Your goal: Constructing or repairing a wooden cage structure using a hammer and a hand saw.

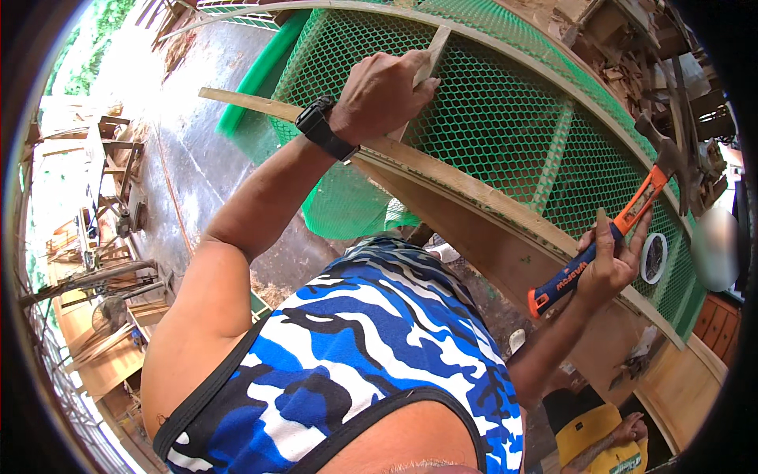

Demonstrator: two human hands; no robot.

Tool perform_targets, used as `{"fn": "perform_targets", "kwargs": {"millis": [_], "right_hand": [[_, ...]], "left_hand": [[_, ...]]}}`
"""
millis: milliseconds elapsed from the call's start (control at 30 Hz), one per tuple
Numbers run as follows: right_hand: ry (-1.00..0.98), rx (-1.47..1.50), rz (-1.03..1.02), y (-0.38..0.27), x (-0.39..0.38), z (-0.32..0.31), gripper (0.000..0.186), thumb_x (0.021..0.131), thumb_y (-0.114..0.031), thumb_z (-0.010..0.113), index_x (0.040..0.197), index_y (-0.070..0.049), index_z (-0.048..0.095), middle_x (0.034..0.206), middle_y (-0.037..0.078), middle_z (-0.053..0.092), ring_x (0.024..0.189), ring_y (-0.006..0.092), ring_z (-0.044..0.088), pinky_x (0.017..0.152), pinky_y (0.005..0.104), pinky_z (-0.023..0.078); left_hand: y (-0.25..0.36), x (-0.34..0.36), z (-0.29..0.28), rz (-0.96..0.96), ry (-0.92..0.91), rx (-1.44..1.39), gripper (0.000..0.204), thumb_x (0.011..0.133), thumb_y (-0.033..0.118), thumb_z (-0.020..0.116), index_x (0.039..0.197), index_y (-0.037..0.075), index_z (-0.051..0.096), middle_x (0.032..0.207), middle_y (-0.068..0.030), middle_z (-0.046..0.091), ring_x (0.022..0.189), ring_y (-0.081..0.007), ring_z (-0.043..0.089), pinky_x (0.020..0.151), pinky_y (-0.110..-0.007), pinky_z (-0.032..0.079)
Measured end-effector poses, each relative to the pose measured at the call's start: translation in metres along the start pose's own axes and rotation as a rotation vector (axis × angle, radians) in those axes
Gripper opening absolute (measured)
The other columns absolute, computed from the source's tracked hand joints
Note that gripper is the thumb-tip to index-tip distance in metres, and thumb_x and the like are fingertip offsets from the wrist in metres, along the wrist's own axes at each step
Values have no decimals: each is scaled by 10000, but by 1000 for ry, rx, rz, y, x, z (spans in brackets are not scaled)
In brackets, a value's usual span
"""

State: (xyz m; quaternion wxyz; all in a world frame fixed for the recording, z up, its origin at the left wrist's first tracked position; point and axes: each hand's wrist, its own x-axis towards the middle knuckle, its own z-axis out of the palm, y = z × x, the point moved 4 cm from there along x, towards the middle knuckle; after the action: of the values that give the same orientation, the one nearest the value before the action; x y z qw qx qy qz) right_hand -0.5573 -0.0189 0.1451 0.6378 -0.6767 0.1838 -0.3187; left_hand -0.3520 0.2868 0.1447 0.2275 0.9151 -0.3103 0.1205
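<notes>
A long wooden frame with green plastic mesh (pixel 489 118) stretched across it lies in front of me. My left hand (pixel 383 93), with a black watch on its wrist, is closed on a short wooden crosspiece (pixel 437 49) of the frame, thumb and fingers on either side. My right hand (pixel 612 265) grips a hammer (pixel 632 207) by its blue and orange handle. The hammer's dark metal head (pixel 669 156) points away from me, over the frame's far right side. Beside my right fingers, a white ring (pixel 654 258) rests on the mesh.
The frame's near wooden rail (pixel 489 193) runs along a brown wooden board (pixel 482 237). Loose green mesh (pixel 339 205) hangs off the near left. Wood scraps (pixel 632 55) lie piled at the far right. A person in yellow (pixel 592 438) is at the lower right.
</notes>
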Motion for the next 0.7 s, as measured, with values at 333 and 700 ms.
{"fn": "perform_targets", "kwargs": {"millis": [333,700], "right_hand": [[54,71,26,1,-2,-6,774,863,66,688,1555,-48,360,833,79,620,549,129,549,507,250,471],[149,383,-132,13,-6,-9,604,961,-26,621,1490,-37,329,781,27,615,549,83,578,485,245,502]], "left_hand": [[56,36,-18,132,173,-12,483,904,368,722,1156,-39,655,978,-266,695,867,-416,691,754,-462,551],[252,164,115,740,-297,-442,243,876,266,725,974,44,732,922,-157,697,893,-355,671,824,-448,527]]}}
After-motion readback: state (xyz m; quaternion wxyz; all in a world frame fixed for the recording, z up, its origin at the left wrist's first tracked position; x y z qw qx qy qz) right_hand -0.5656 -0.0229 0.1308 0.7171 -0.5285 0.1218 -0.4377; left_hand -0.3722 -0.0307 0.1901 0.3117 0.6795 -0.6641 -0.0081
